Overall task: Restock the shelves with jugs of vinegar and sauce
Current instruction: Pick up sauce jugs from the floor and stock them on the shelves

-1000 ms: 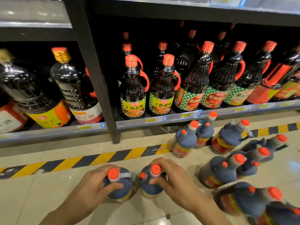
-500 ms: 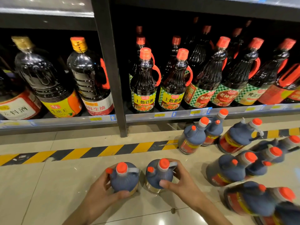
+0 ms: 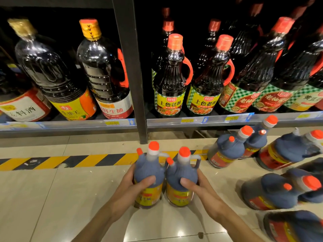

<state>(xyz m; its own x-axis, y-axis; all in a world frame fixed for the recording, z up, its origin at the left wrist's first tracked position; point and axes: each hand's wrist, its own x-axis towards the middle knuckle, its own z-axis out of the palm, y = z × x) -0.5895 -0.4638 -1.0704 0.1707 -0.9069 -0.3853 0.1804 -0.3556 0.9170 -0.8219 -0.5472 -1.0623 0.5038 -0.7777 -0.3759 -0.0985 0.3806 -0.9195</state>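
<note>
Two dark jugs with orange caps and yellow labels stand side by side just above the floor tiles, in front of the shelf post. My left hand (image 3: 132, 187) grips the left jug (image 3: 148, 172) round its body, thumb across the front. My right hand (image 3: 197, 186) grips the right jug (image 3: 181, 173) the same way. The bottom shelf (image 3: 70, 125) behind holds tall dark sauce bottles with orange caps and handles.
Several more dark jugs (image 3: 227, 151) stand on the floor at the right, up to the shelf edge. A black upright post (image 3: 134, 67) divides the shelf. A yellow-and-black hazard stripe (image 3: 52, 162) runs along the tiled floor before the shelf.
My hands have slid from the jug tops down round their bodies, and both jugs have come up and toward me. The view has moved closer to the shelf.
</note>
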